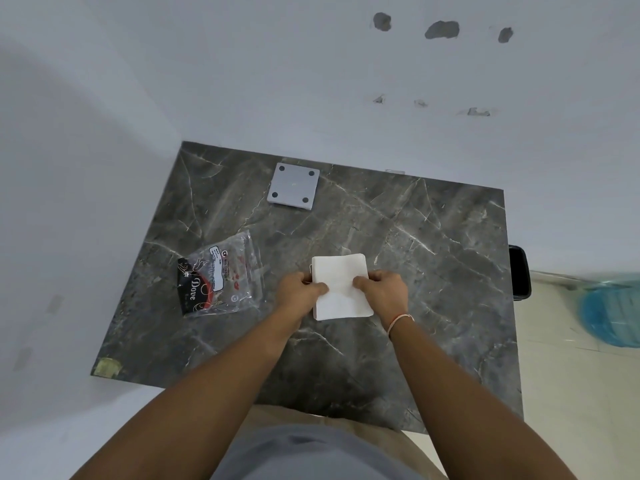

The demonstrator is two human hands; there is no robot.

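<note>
A white stack of paper tissues [341, 271] lies near the middle of the dark marble table [433, 258]. My left hand [300, 289] grips its left edge, thumb on top and fingers curled round the side. My right hand [382, 289] grips its right edge the same way; a thin band circles that wrist. An empty clear plastic tissue wrapper [218, 275] with black and red print lies flat on the table to the left of the stack.
A grey square plate [293, 185] with four dark dots lies at the table's far side. White walls close in behind and to the left. A black object [519, 271] sits off the table's right edge, with a blue water jug [613, 313] on the floor beyond.
</note>
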